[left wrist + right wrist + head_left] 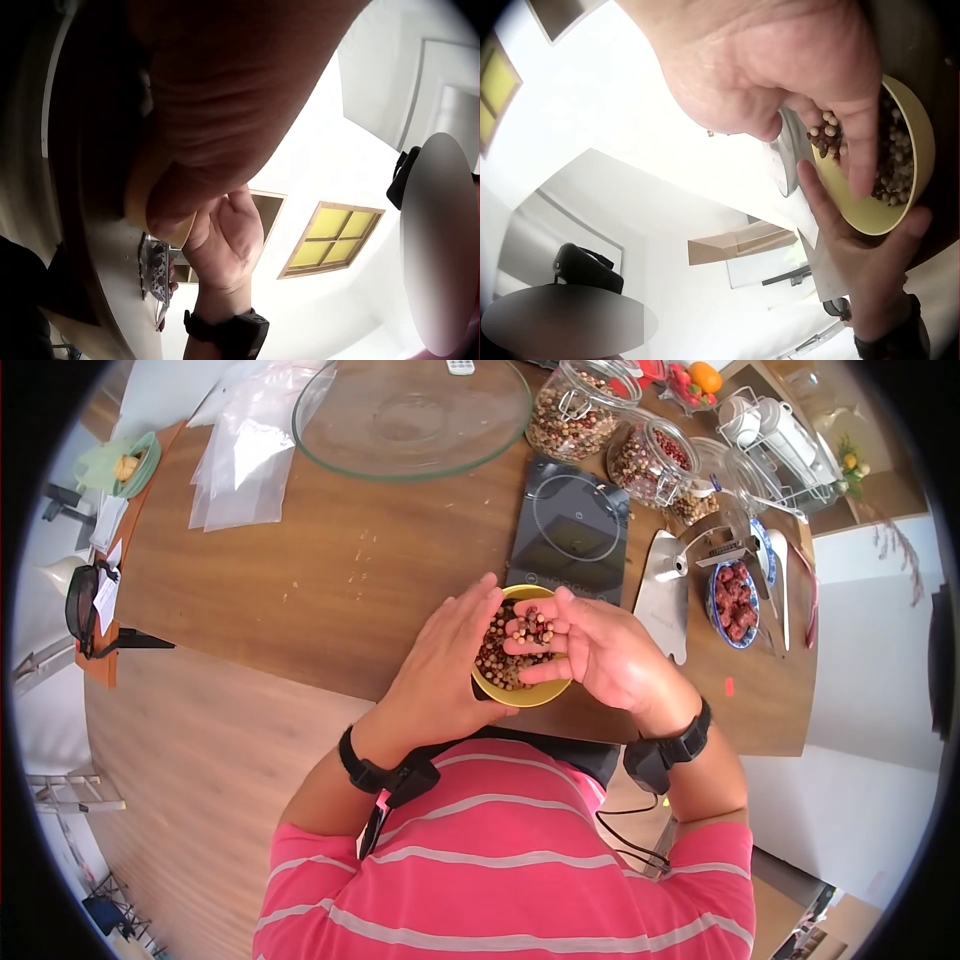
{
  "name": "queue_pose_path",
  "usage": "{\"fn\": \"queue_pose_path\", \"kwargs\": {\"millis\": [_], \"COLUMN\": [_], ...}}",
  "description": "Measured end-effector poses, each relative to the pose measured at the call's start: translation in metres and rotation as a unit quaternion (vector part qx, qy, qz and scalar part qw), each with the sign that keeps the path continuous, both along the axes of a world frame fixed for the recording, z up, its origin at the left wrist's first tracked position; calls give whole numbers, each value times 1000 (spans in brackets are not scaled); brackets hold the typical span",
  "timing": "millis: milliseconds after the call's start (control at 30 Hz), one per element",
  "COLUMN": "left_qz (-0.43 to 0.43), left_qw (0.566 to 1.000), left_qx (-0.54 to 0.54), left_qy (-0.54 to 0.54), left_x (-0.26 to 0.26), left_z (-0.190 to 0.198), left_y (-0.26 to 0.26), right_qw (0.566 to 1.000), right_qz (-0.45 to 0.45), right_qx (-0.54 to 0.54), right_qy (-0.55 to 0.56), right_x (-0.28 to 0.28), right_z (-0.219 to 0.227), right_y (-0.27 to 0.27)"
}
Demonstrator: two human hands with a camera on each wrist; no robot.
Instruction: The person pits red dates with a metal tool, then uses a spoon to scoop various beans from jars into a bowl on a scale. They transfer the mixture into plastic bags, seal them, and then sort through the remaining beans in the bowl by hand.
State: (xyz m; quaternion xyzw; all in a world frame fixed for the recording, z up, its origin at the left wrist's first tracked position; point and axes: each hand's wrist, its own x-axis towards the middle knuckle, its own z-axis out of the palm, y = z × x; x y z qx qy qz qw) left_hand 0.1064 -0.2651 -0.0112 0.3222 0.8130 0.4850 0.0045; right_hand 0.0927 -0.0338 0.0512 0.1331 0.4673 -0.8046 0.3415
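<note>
Small round peppercorn-like grains in tan, dark brown and red fill part of a yellow bowl at the table's near edge. My left hand grips the bowl from its left side, fingers along the far wall and thumb toward the near side. Palm up over the bowl's right part, my right hand carries a small heap of the same grains on its extended, slightly bent fingers. In the left wrist view the bowl's wall is mostly hidden behind the left hand.
Beyond the bowl lies a black induction cooktop. Glass jars of mixed grains stand at the back right. To the right are a metal plate and a blue-patterned bowl of reddish-brown pieces. A glass dish and plastic bags lie farther back.
</note>
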Motion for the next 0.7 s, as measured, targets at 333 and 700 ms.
{"fn": "queue_pose_path", "kwargs": {"millis": [333,700], "left_qz": [60,-17], "left_qw": [757,573], "left_qx": [475,573], "left_qy": [-444,-586], "left_x": [27,2], "left_z": [57,27], "left_y": [1,35], "right_qw": [998,966], "right_qz": [1,-30], "right_qx": [-21,98], "right_qy": [53,239], "right_x": [10,24], "right_z": [17,10], "right_y": [3,-26]}}
